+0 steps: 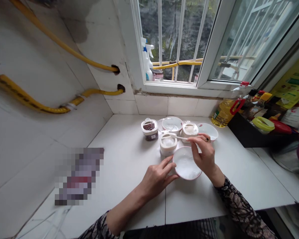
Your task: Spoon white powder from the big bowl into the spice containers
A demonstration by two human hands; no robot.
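Note:
My left hand (162,172) grips the left rim of a white bowl with a pink edge (186,171), fingers over the rim and thumb at its near side. The bowl's inside looks white; I cannot tell whether white grains lie in it. My right hand (203,155) is closed around the handle of a small white spoon (181,137). The spoon's head is above an open-topped seasoning jar (167,150) with white contents, just behind the bowl. Beside it stand a jar with dark reddish contents (149,132) and a jar with pale contents (189,131).
Two more white bowls, one behind the jars (175,119) and one to the right (213,127), sit near the wall. An oil bottle (223,113) and a dark condiment box (239,129) stand right. A blurred-out object (81,177) lies left on the white tiled counter (124,146).

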